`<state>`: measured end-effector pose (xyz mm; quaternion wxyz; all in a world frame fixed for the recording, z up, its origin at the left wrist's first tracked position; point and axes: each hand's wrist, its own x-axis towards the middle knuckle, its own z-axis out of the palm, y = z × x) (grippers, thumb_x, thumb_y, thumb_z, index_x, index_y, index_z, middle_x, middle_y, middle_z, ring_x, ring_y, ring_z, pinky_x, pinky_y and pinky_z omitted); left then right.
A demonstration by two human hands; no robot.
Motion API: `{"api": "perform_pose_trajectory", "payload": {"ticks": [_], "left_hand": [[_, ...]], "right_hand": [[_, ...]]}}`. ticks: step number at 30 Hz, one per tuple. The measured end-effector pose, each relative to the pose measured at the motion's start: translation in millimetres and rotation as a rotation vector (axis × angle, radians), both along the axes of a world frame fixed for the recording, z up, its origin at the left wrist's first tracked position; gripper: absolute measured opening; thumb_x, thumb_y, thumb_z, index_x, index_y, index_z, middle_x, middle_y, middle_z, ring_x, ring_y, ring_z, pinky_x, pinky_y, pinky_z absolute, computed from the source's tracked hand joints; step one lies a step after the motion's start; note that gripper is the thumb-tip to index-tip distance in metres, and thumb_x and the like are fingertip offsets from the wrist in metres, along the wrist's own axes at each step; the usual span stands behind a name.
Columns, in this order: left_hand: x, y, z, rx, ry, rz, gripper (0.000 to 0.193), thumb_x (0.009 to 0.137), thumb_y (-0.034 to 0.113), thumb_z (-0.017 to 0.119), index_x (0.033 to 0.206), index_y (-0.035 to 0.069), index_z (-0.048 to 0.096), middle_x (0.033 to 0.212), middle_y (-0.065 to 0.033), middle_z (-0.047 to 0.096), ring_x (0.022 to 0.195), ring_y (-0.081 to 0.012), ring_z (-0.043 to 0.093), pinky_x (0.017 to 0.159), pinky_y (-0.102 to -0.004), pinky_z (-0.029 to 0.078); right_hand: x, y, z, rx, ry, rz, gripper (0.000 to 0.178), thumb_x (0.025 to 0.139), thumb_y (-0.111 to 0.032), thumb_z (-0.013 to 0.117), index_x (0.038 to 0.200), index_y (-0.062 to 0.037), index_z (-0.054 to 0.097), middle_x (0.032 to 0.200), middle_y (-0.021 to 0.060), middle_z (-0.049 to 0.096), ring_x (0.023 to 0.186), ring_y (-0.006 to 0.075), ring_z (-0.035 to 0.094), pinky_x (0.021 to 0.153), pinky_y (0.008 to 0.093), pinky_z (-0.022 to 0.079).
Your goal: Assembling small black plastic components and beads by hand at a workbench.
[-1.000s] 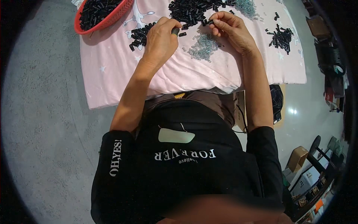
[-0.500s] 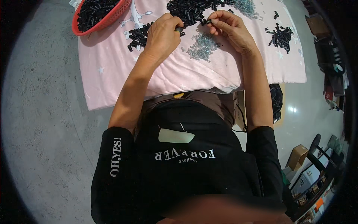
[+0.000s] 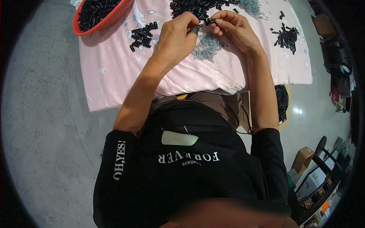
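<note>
My left hand point(image 3: 176, 38) is closed on a small dark piece point(image 3: 195, 29) that pokes out by the thumb and forefinger; its kind is too small to tell. A little to the right, my right hand point(image 3: 237, 32) pinches a small black cylindrical part point(image 3: 211, 21) between thumb and fingertips. The two held pieces face each other with a narrow gap. Below them on the pink cloth lies a heap of tiny clear or silvery pieces point(image 3: 207, 48). Behind my hands spreads a big heap of black cylindrical parts point(image 3: 197, 8). A smaller group of black parts point(image 3: 141, 36) rests left of my left hand.
A red plastic basket point(image 3: 121, 14) full of black parts stands at the far left of the pink-covered table point(image 3: 110, 85). On the right side lies a pile of thin black parts point(image 3: 287, 39). Another silvery heap point(image 3: 251, 8) is at the back. Boxes point(image 3: 303, 160) stand on the floor at right.
My left hand has moved right, away from the small group of black parts and closer to my right hand, its dark piece now near the black part. My right hand has barely moved.
</note>
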<state>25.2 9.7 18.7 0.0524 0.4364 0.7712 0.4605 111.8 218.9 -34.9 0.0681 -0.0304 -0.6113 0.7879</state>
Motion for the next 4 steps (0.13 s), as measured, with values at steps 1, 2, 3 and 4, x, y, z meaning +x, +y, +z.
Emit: {"api": "perform_pose_trajectory", "payload": {"ticks": [1, 2, 3, 4], "left_hand": [[1.6, 1.3, -1.0, 0.001, 0.0, 0.002, 0.02, 0.077, -0.005, 0.061, 0.096, -0.001, 0.061, 0.086, -0.0168, 0.068, 0.079, -0.0311, 0.069, 0.071, -0.0368, 0.054], [2.7, 2.4, -2.8, 0.019, 0.003, 0.002, 0.021, 0.079, -0.005, 0.059, 0.1, -0.001, 0.062, 0.086, -0.0135, 0.068, 0.077, -0.0221, 0.066, 0.071, -0.0321, 0.052], [3.1, 3.1, -3.9, 0.038, 0.006, 0.002, 0.023, 0.082, -0.004, 0.058, 0.104, 0.0, 0.064, 0.085, -0.0102, 0.069, 0.074, -0.0131, 0.063, 0.07, -0.0274, 0.051], [2.6, 4.2, -4.4, 0.033, 0.043, -0.01, 0.024, 0.083, -0.004, 0.056, 0.105, -0.001, 0.064, 0.087, -0.0112, 0.07, 0.079, -0.0143, 0.066, 0.072, -0.0271, 0.052]], "right_hand": [[0.2, -0.2, -0.5, -0.011, 0.008, 0.016, 0.018, 0.099, -0.01, 0.057, 0.114, -0.001, 0.063, 0.095, 0.0049, 0.068, 0.079, 0.007, 0.064, 0.071, 0.0178, 0.053], [0.2, -0.1, -0.9, -0.01, 0.009, 0.018, 0.018, 0.099, -0.01, 0.057, 0.114, -0.001, 0.063, 0.095, 0.0049, 0.068, 0.079, 0.007, 0.064, 0.071, 0.0178, 0.053], [0.1, 0.1, -1.3, -0.022, 0.005, 0.033, 0.018, 0.099, -0.01, 0.058, 0.114, -0.0013, 0.063, 0.095, 0.005, 0.068, 0.079, 0.0073, 0.064, 0.072, 0.0181, 0.054], [0.3, 0.7, -1.6, -0.034, 0.001, 0.045, 0.018, 0.098, -0.009, 0.058, 0.114, -0.0016, 0.063, 0.095, 0.0052, 0.068, 0.079, 0.0075, 0.064, 0.072, 0.0184, 0.054]]}}
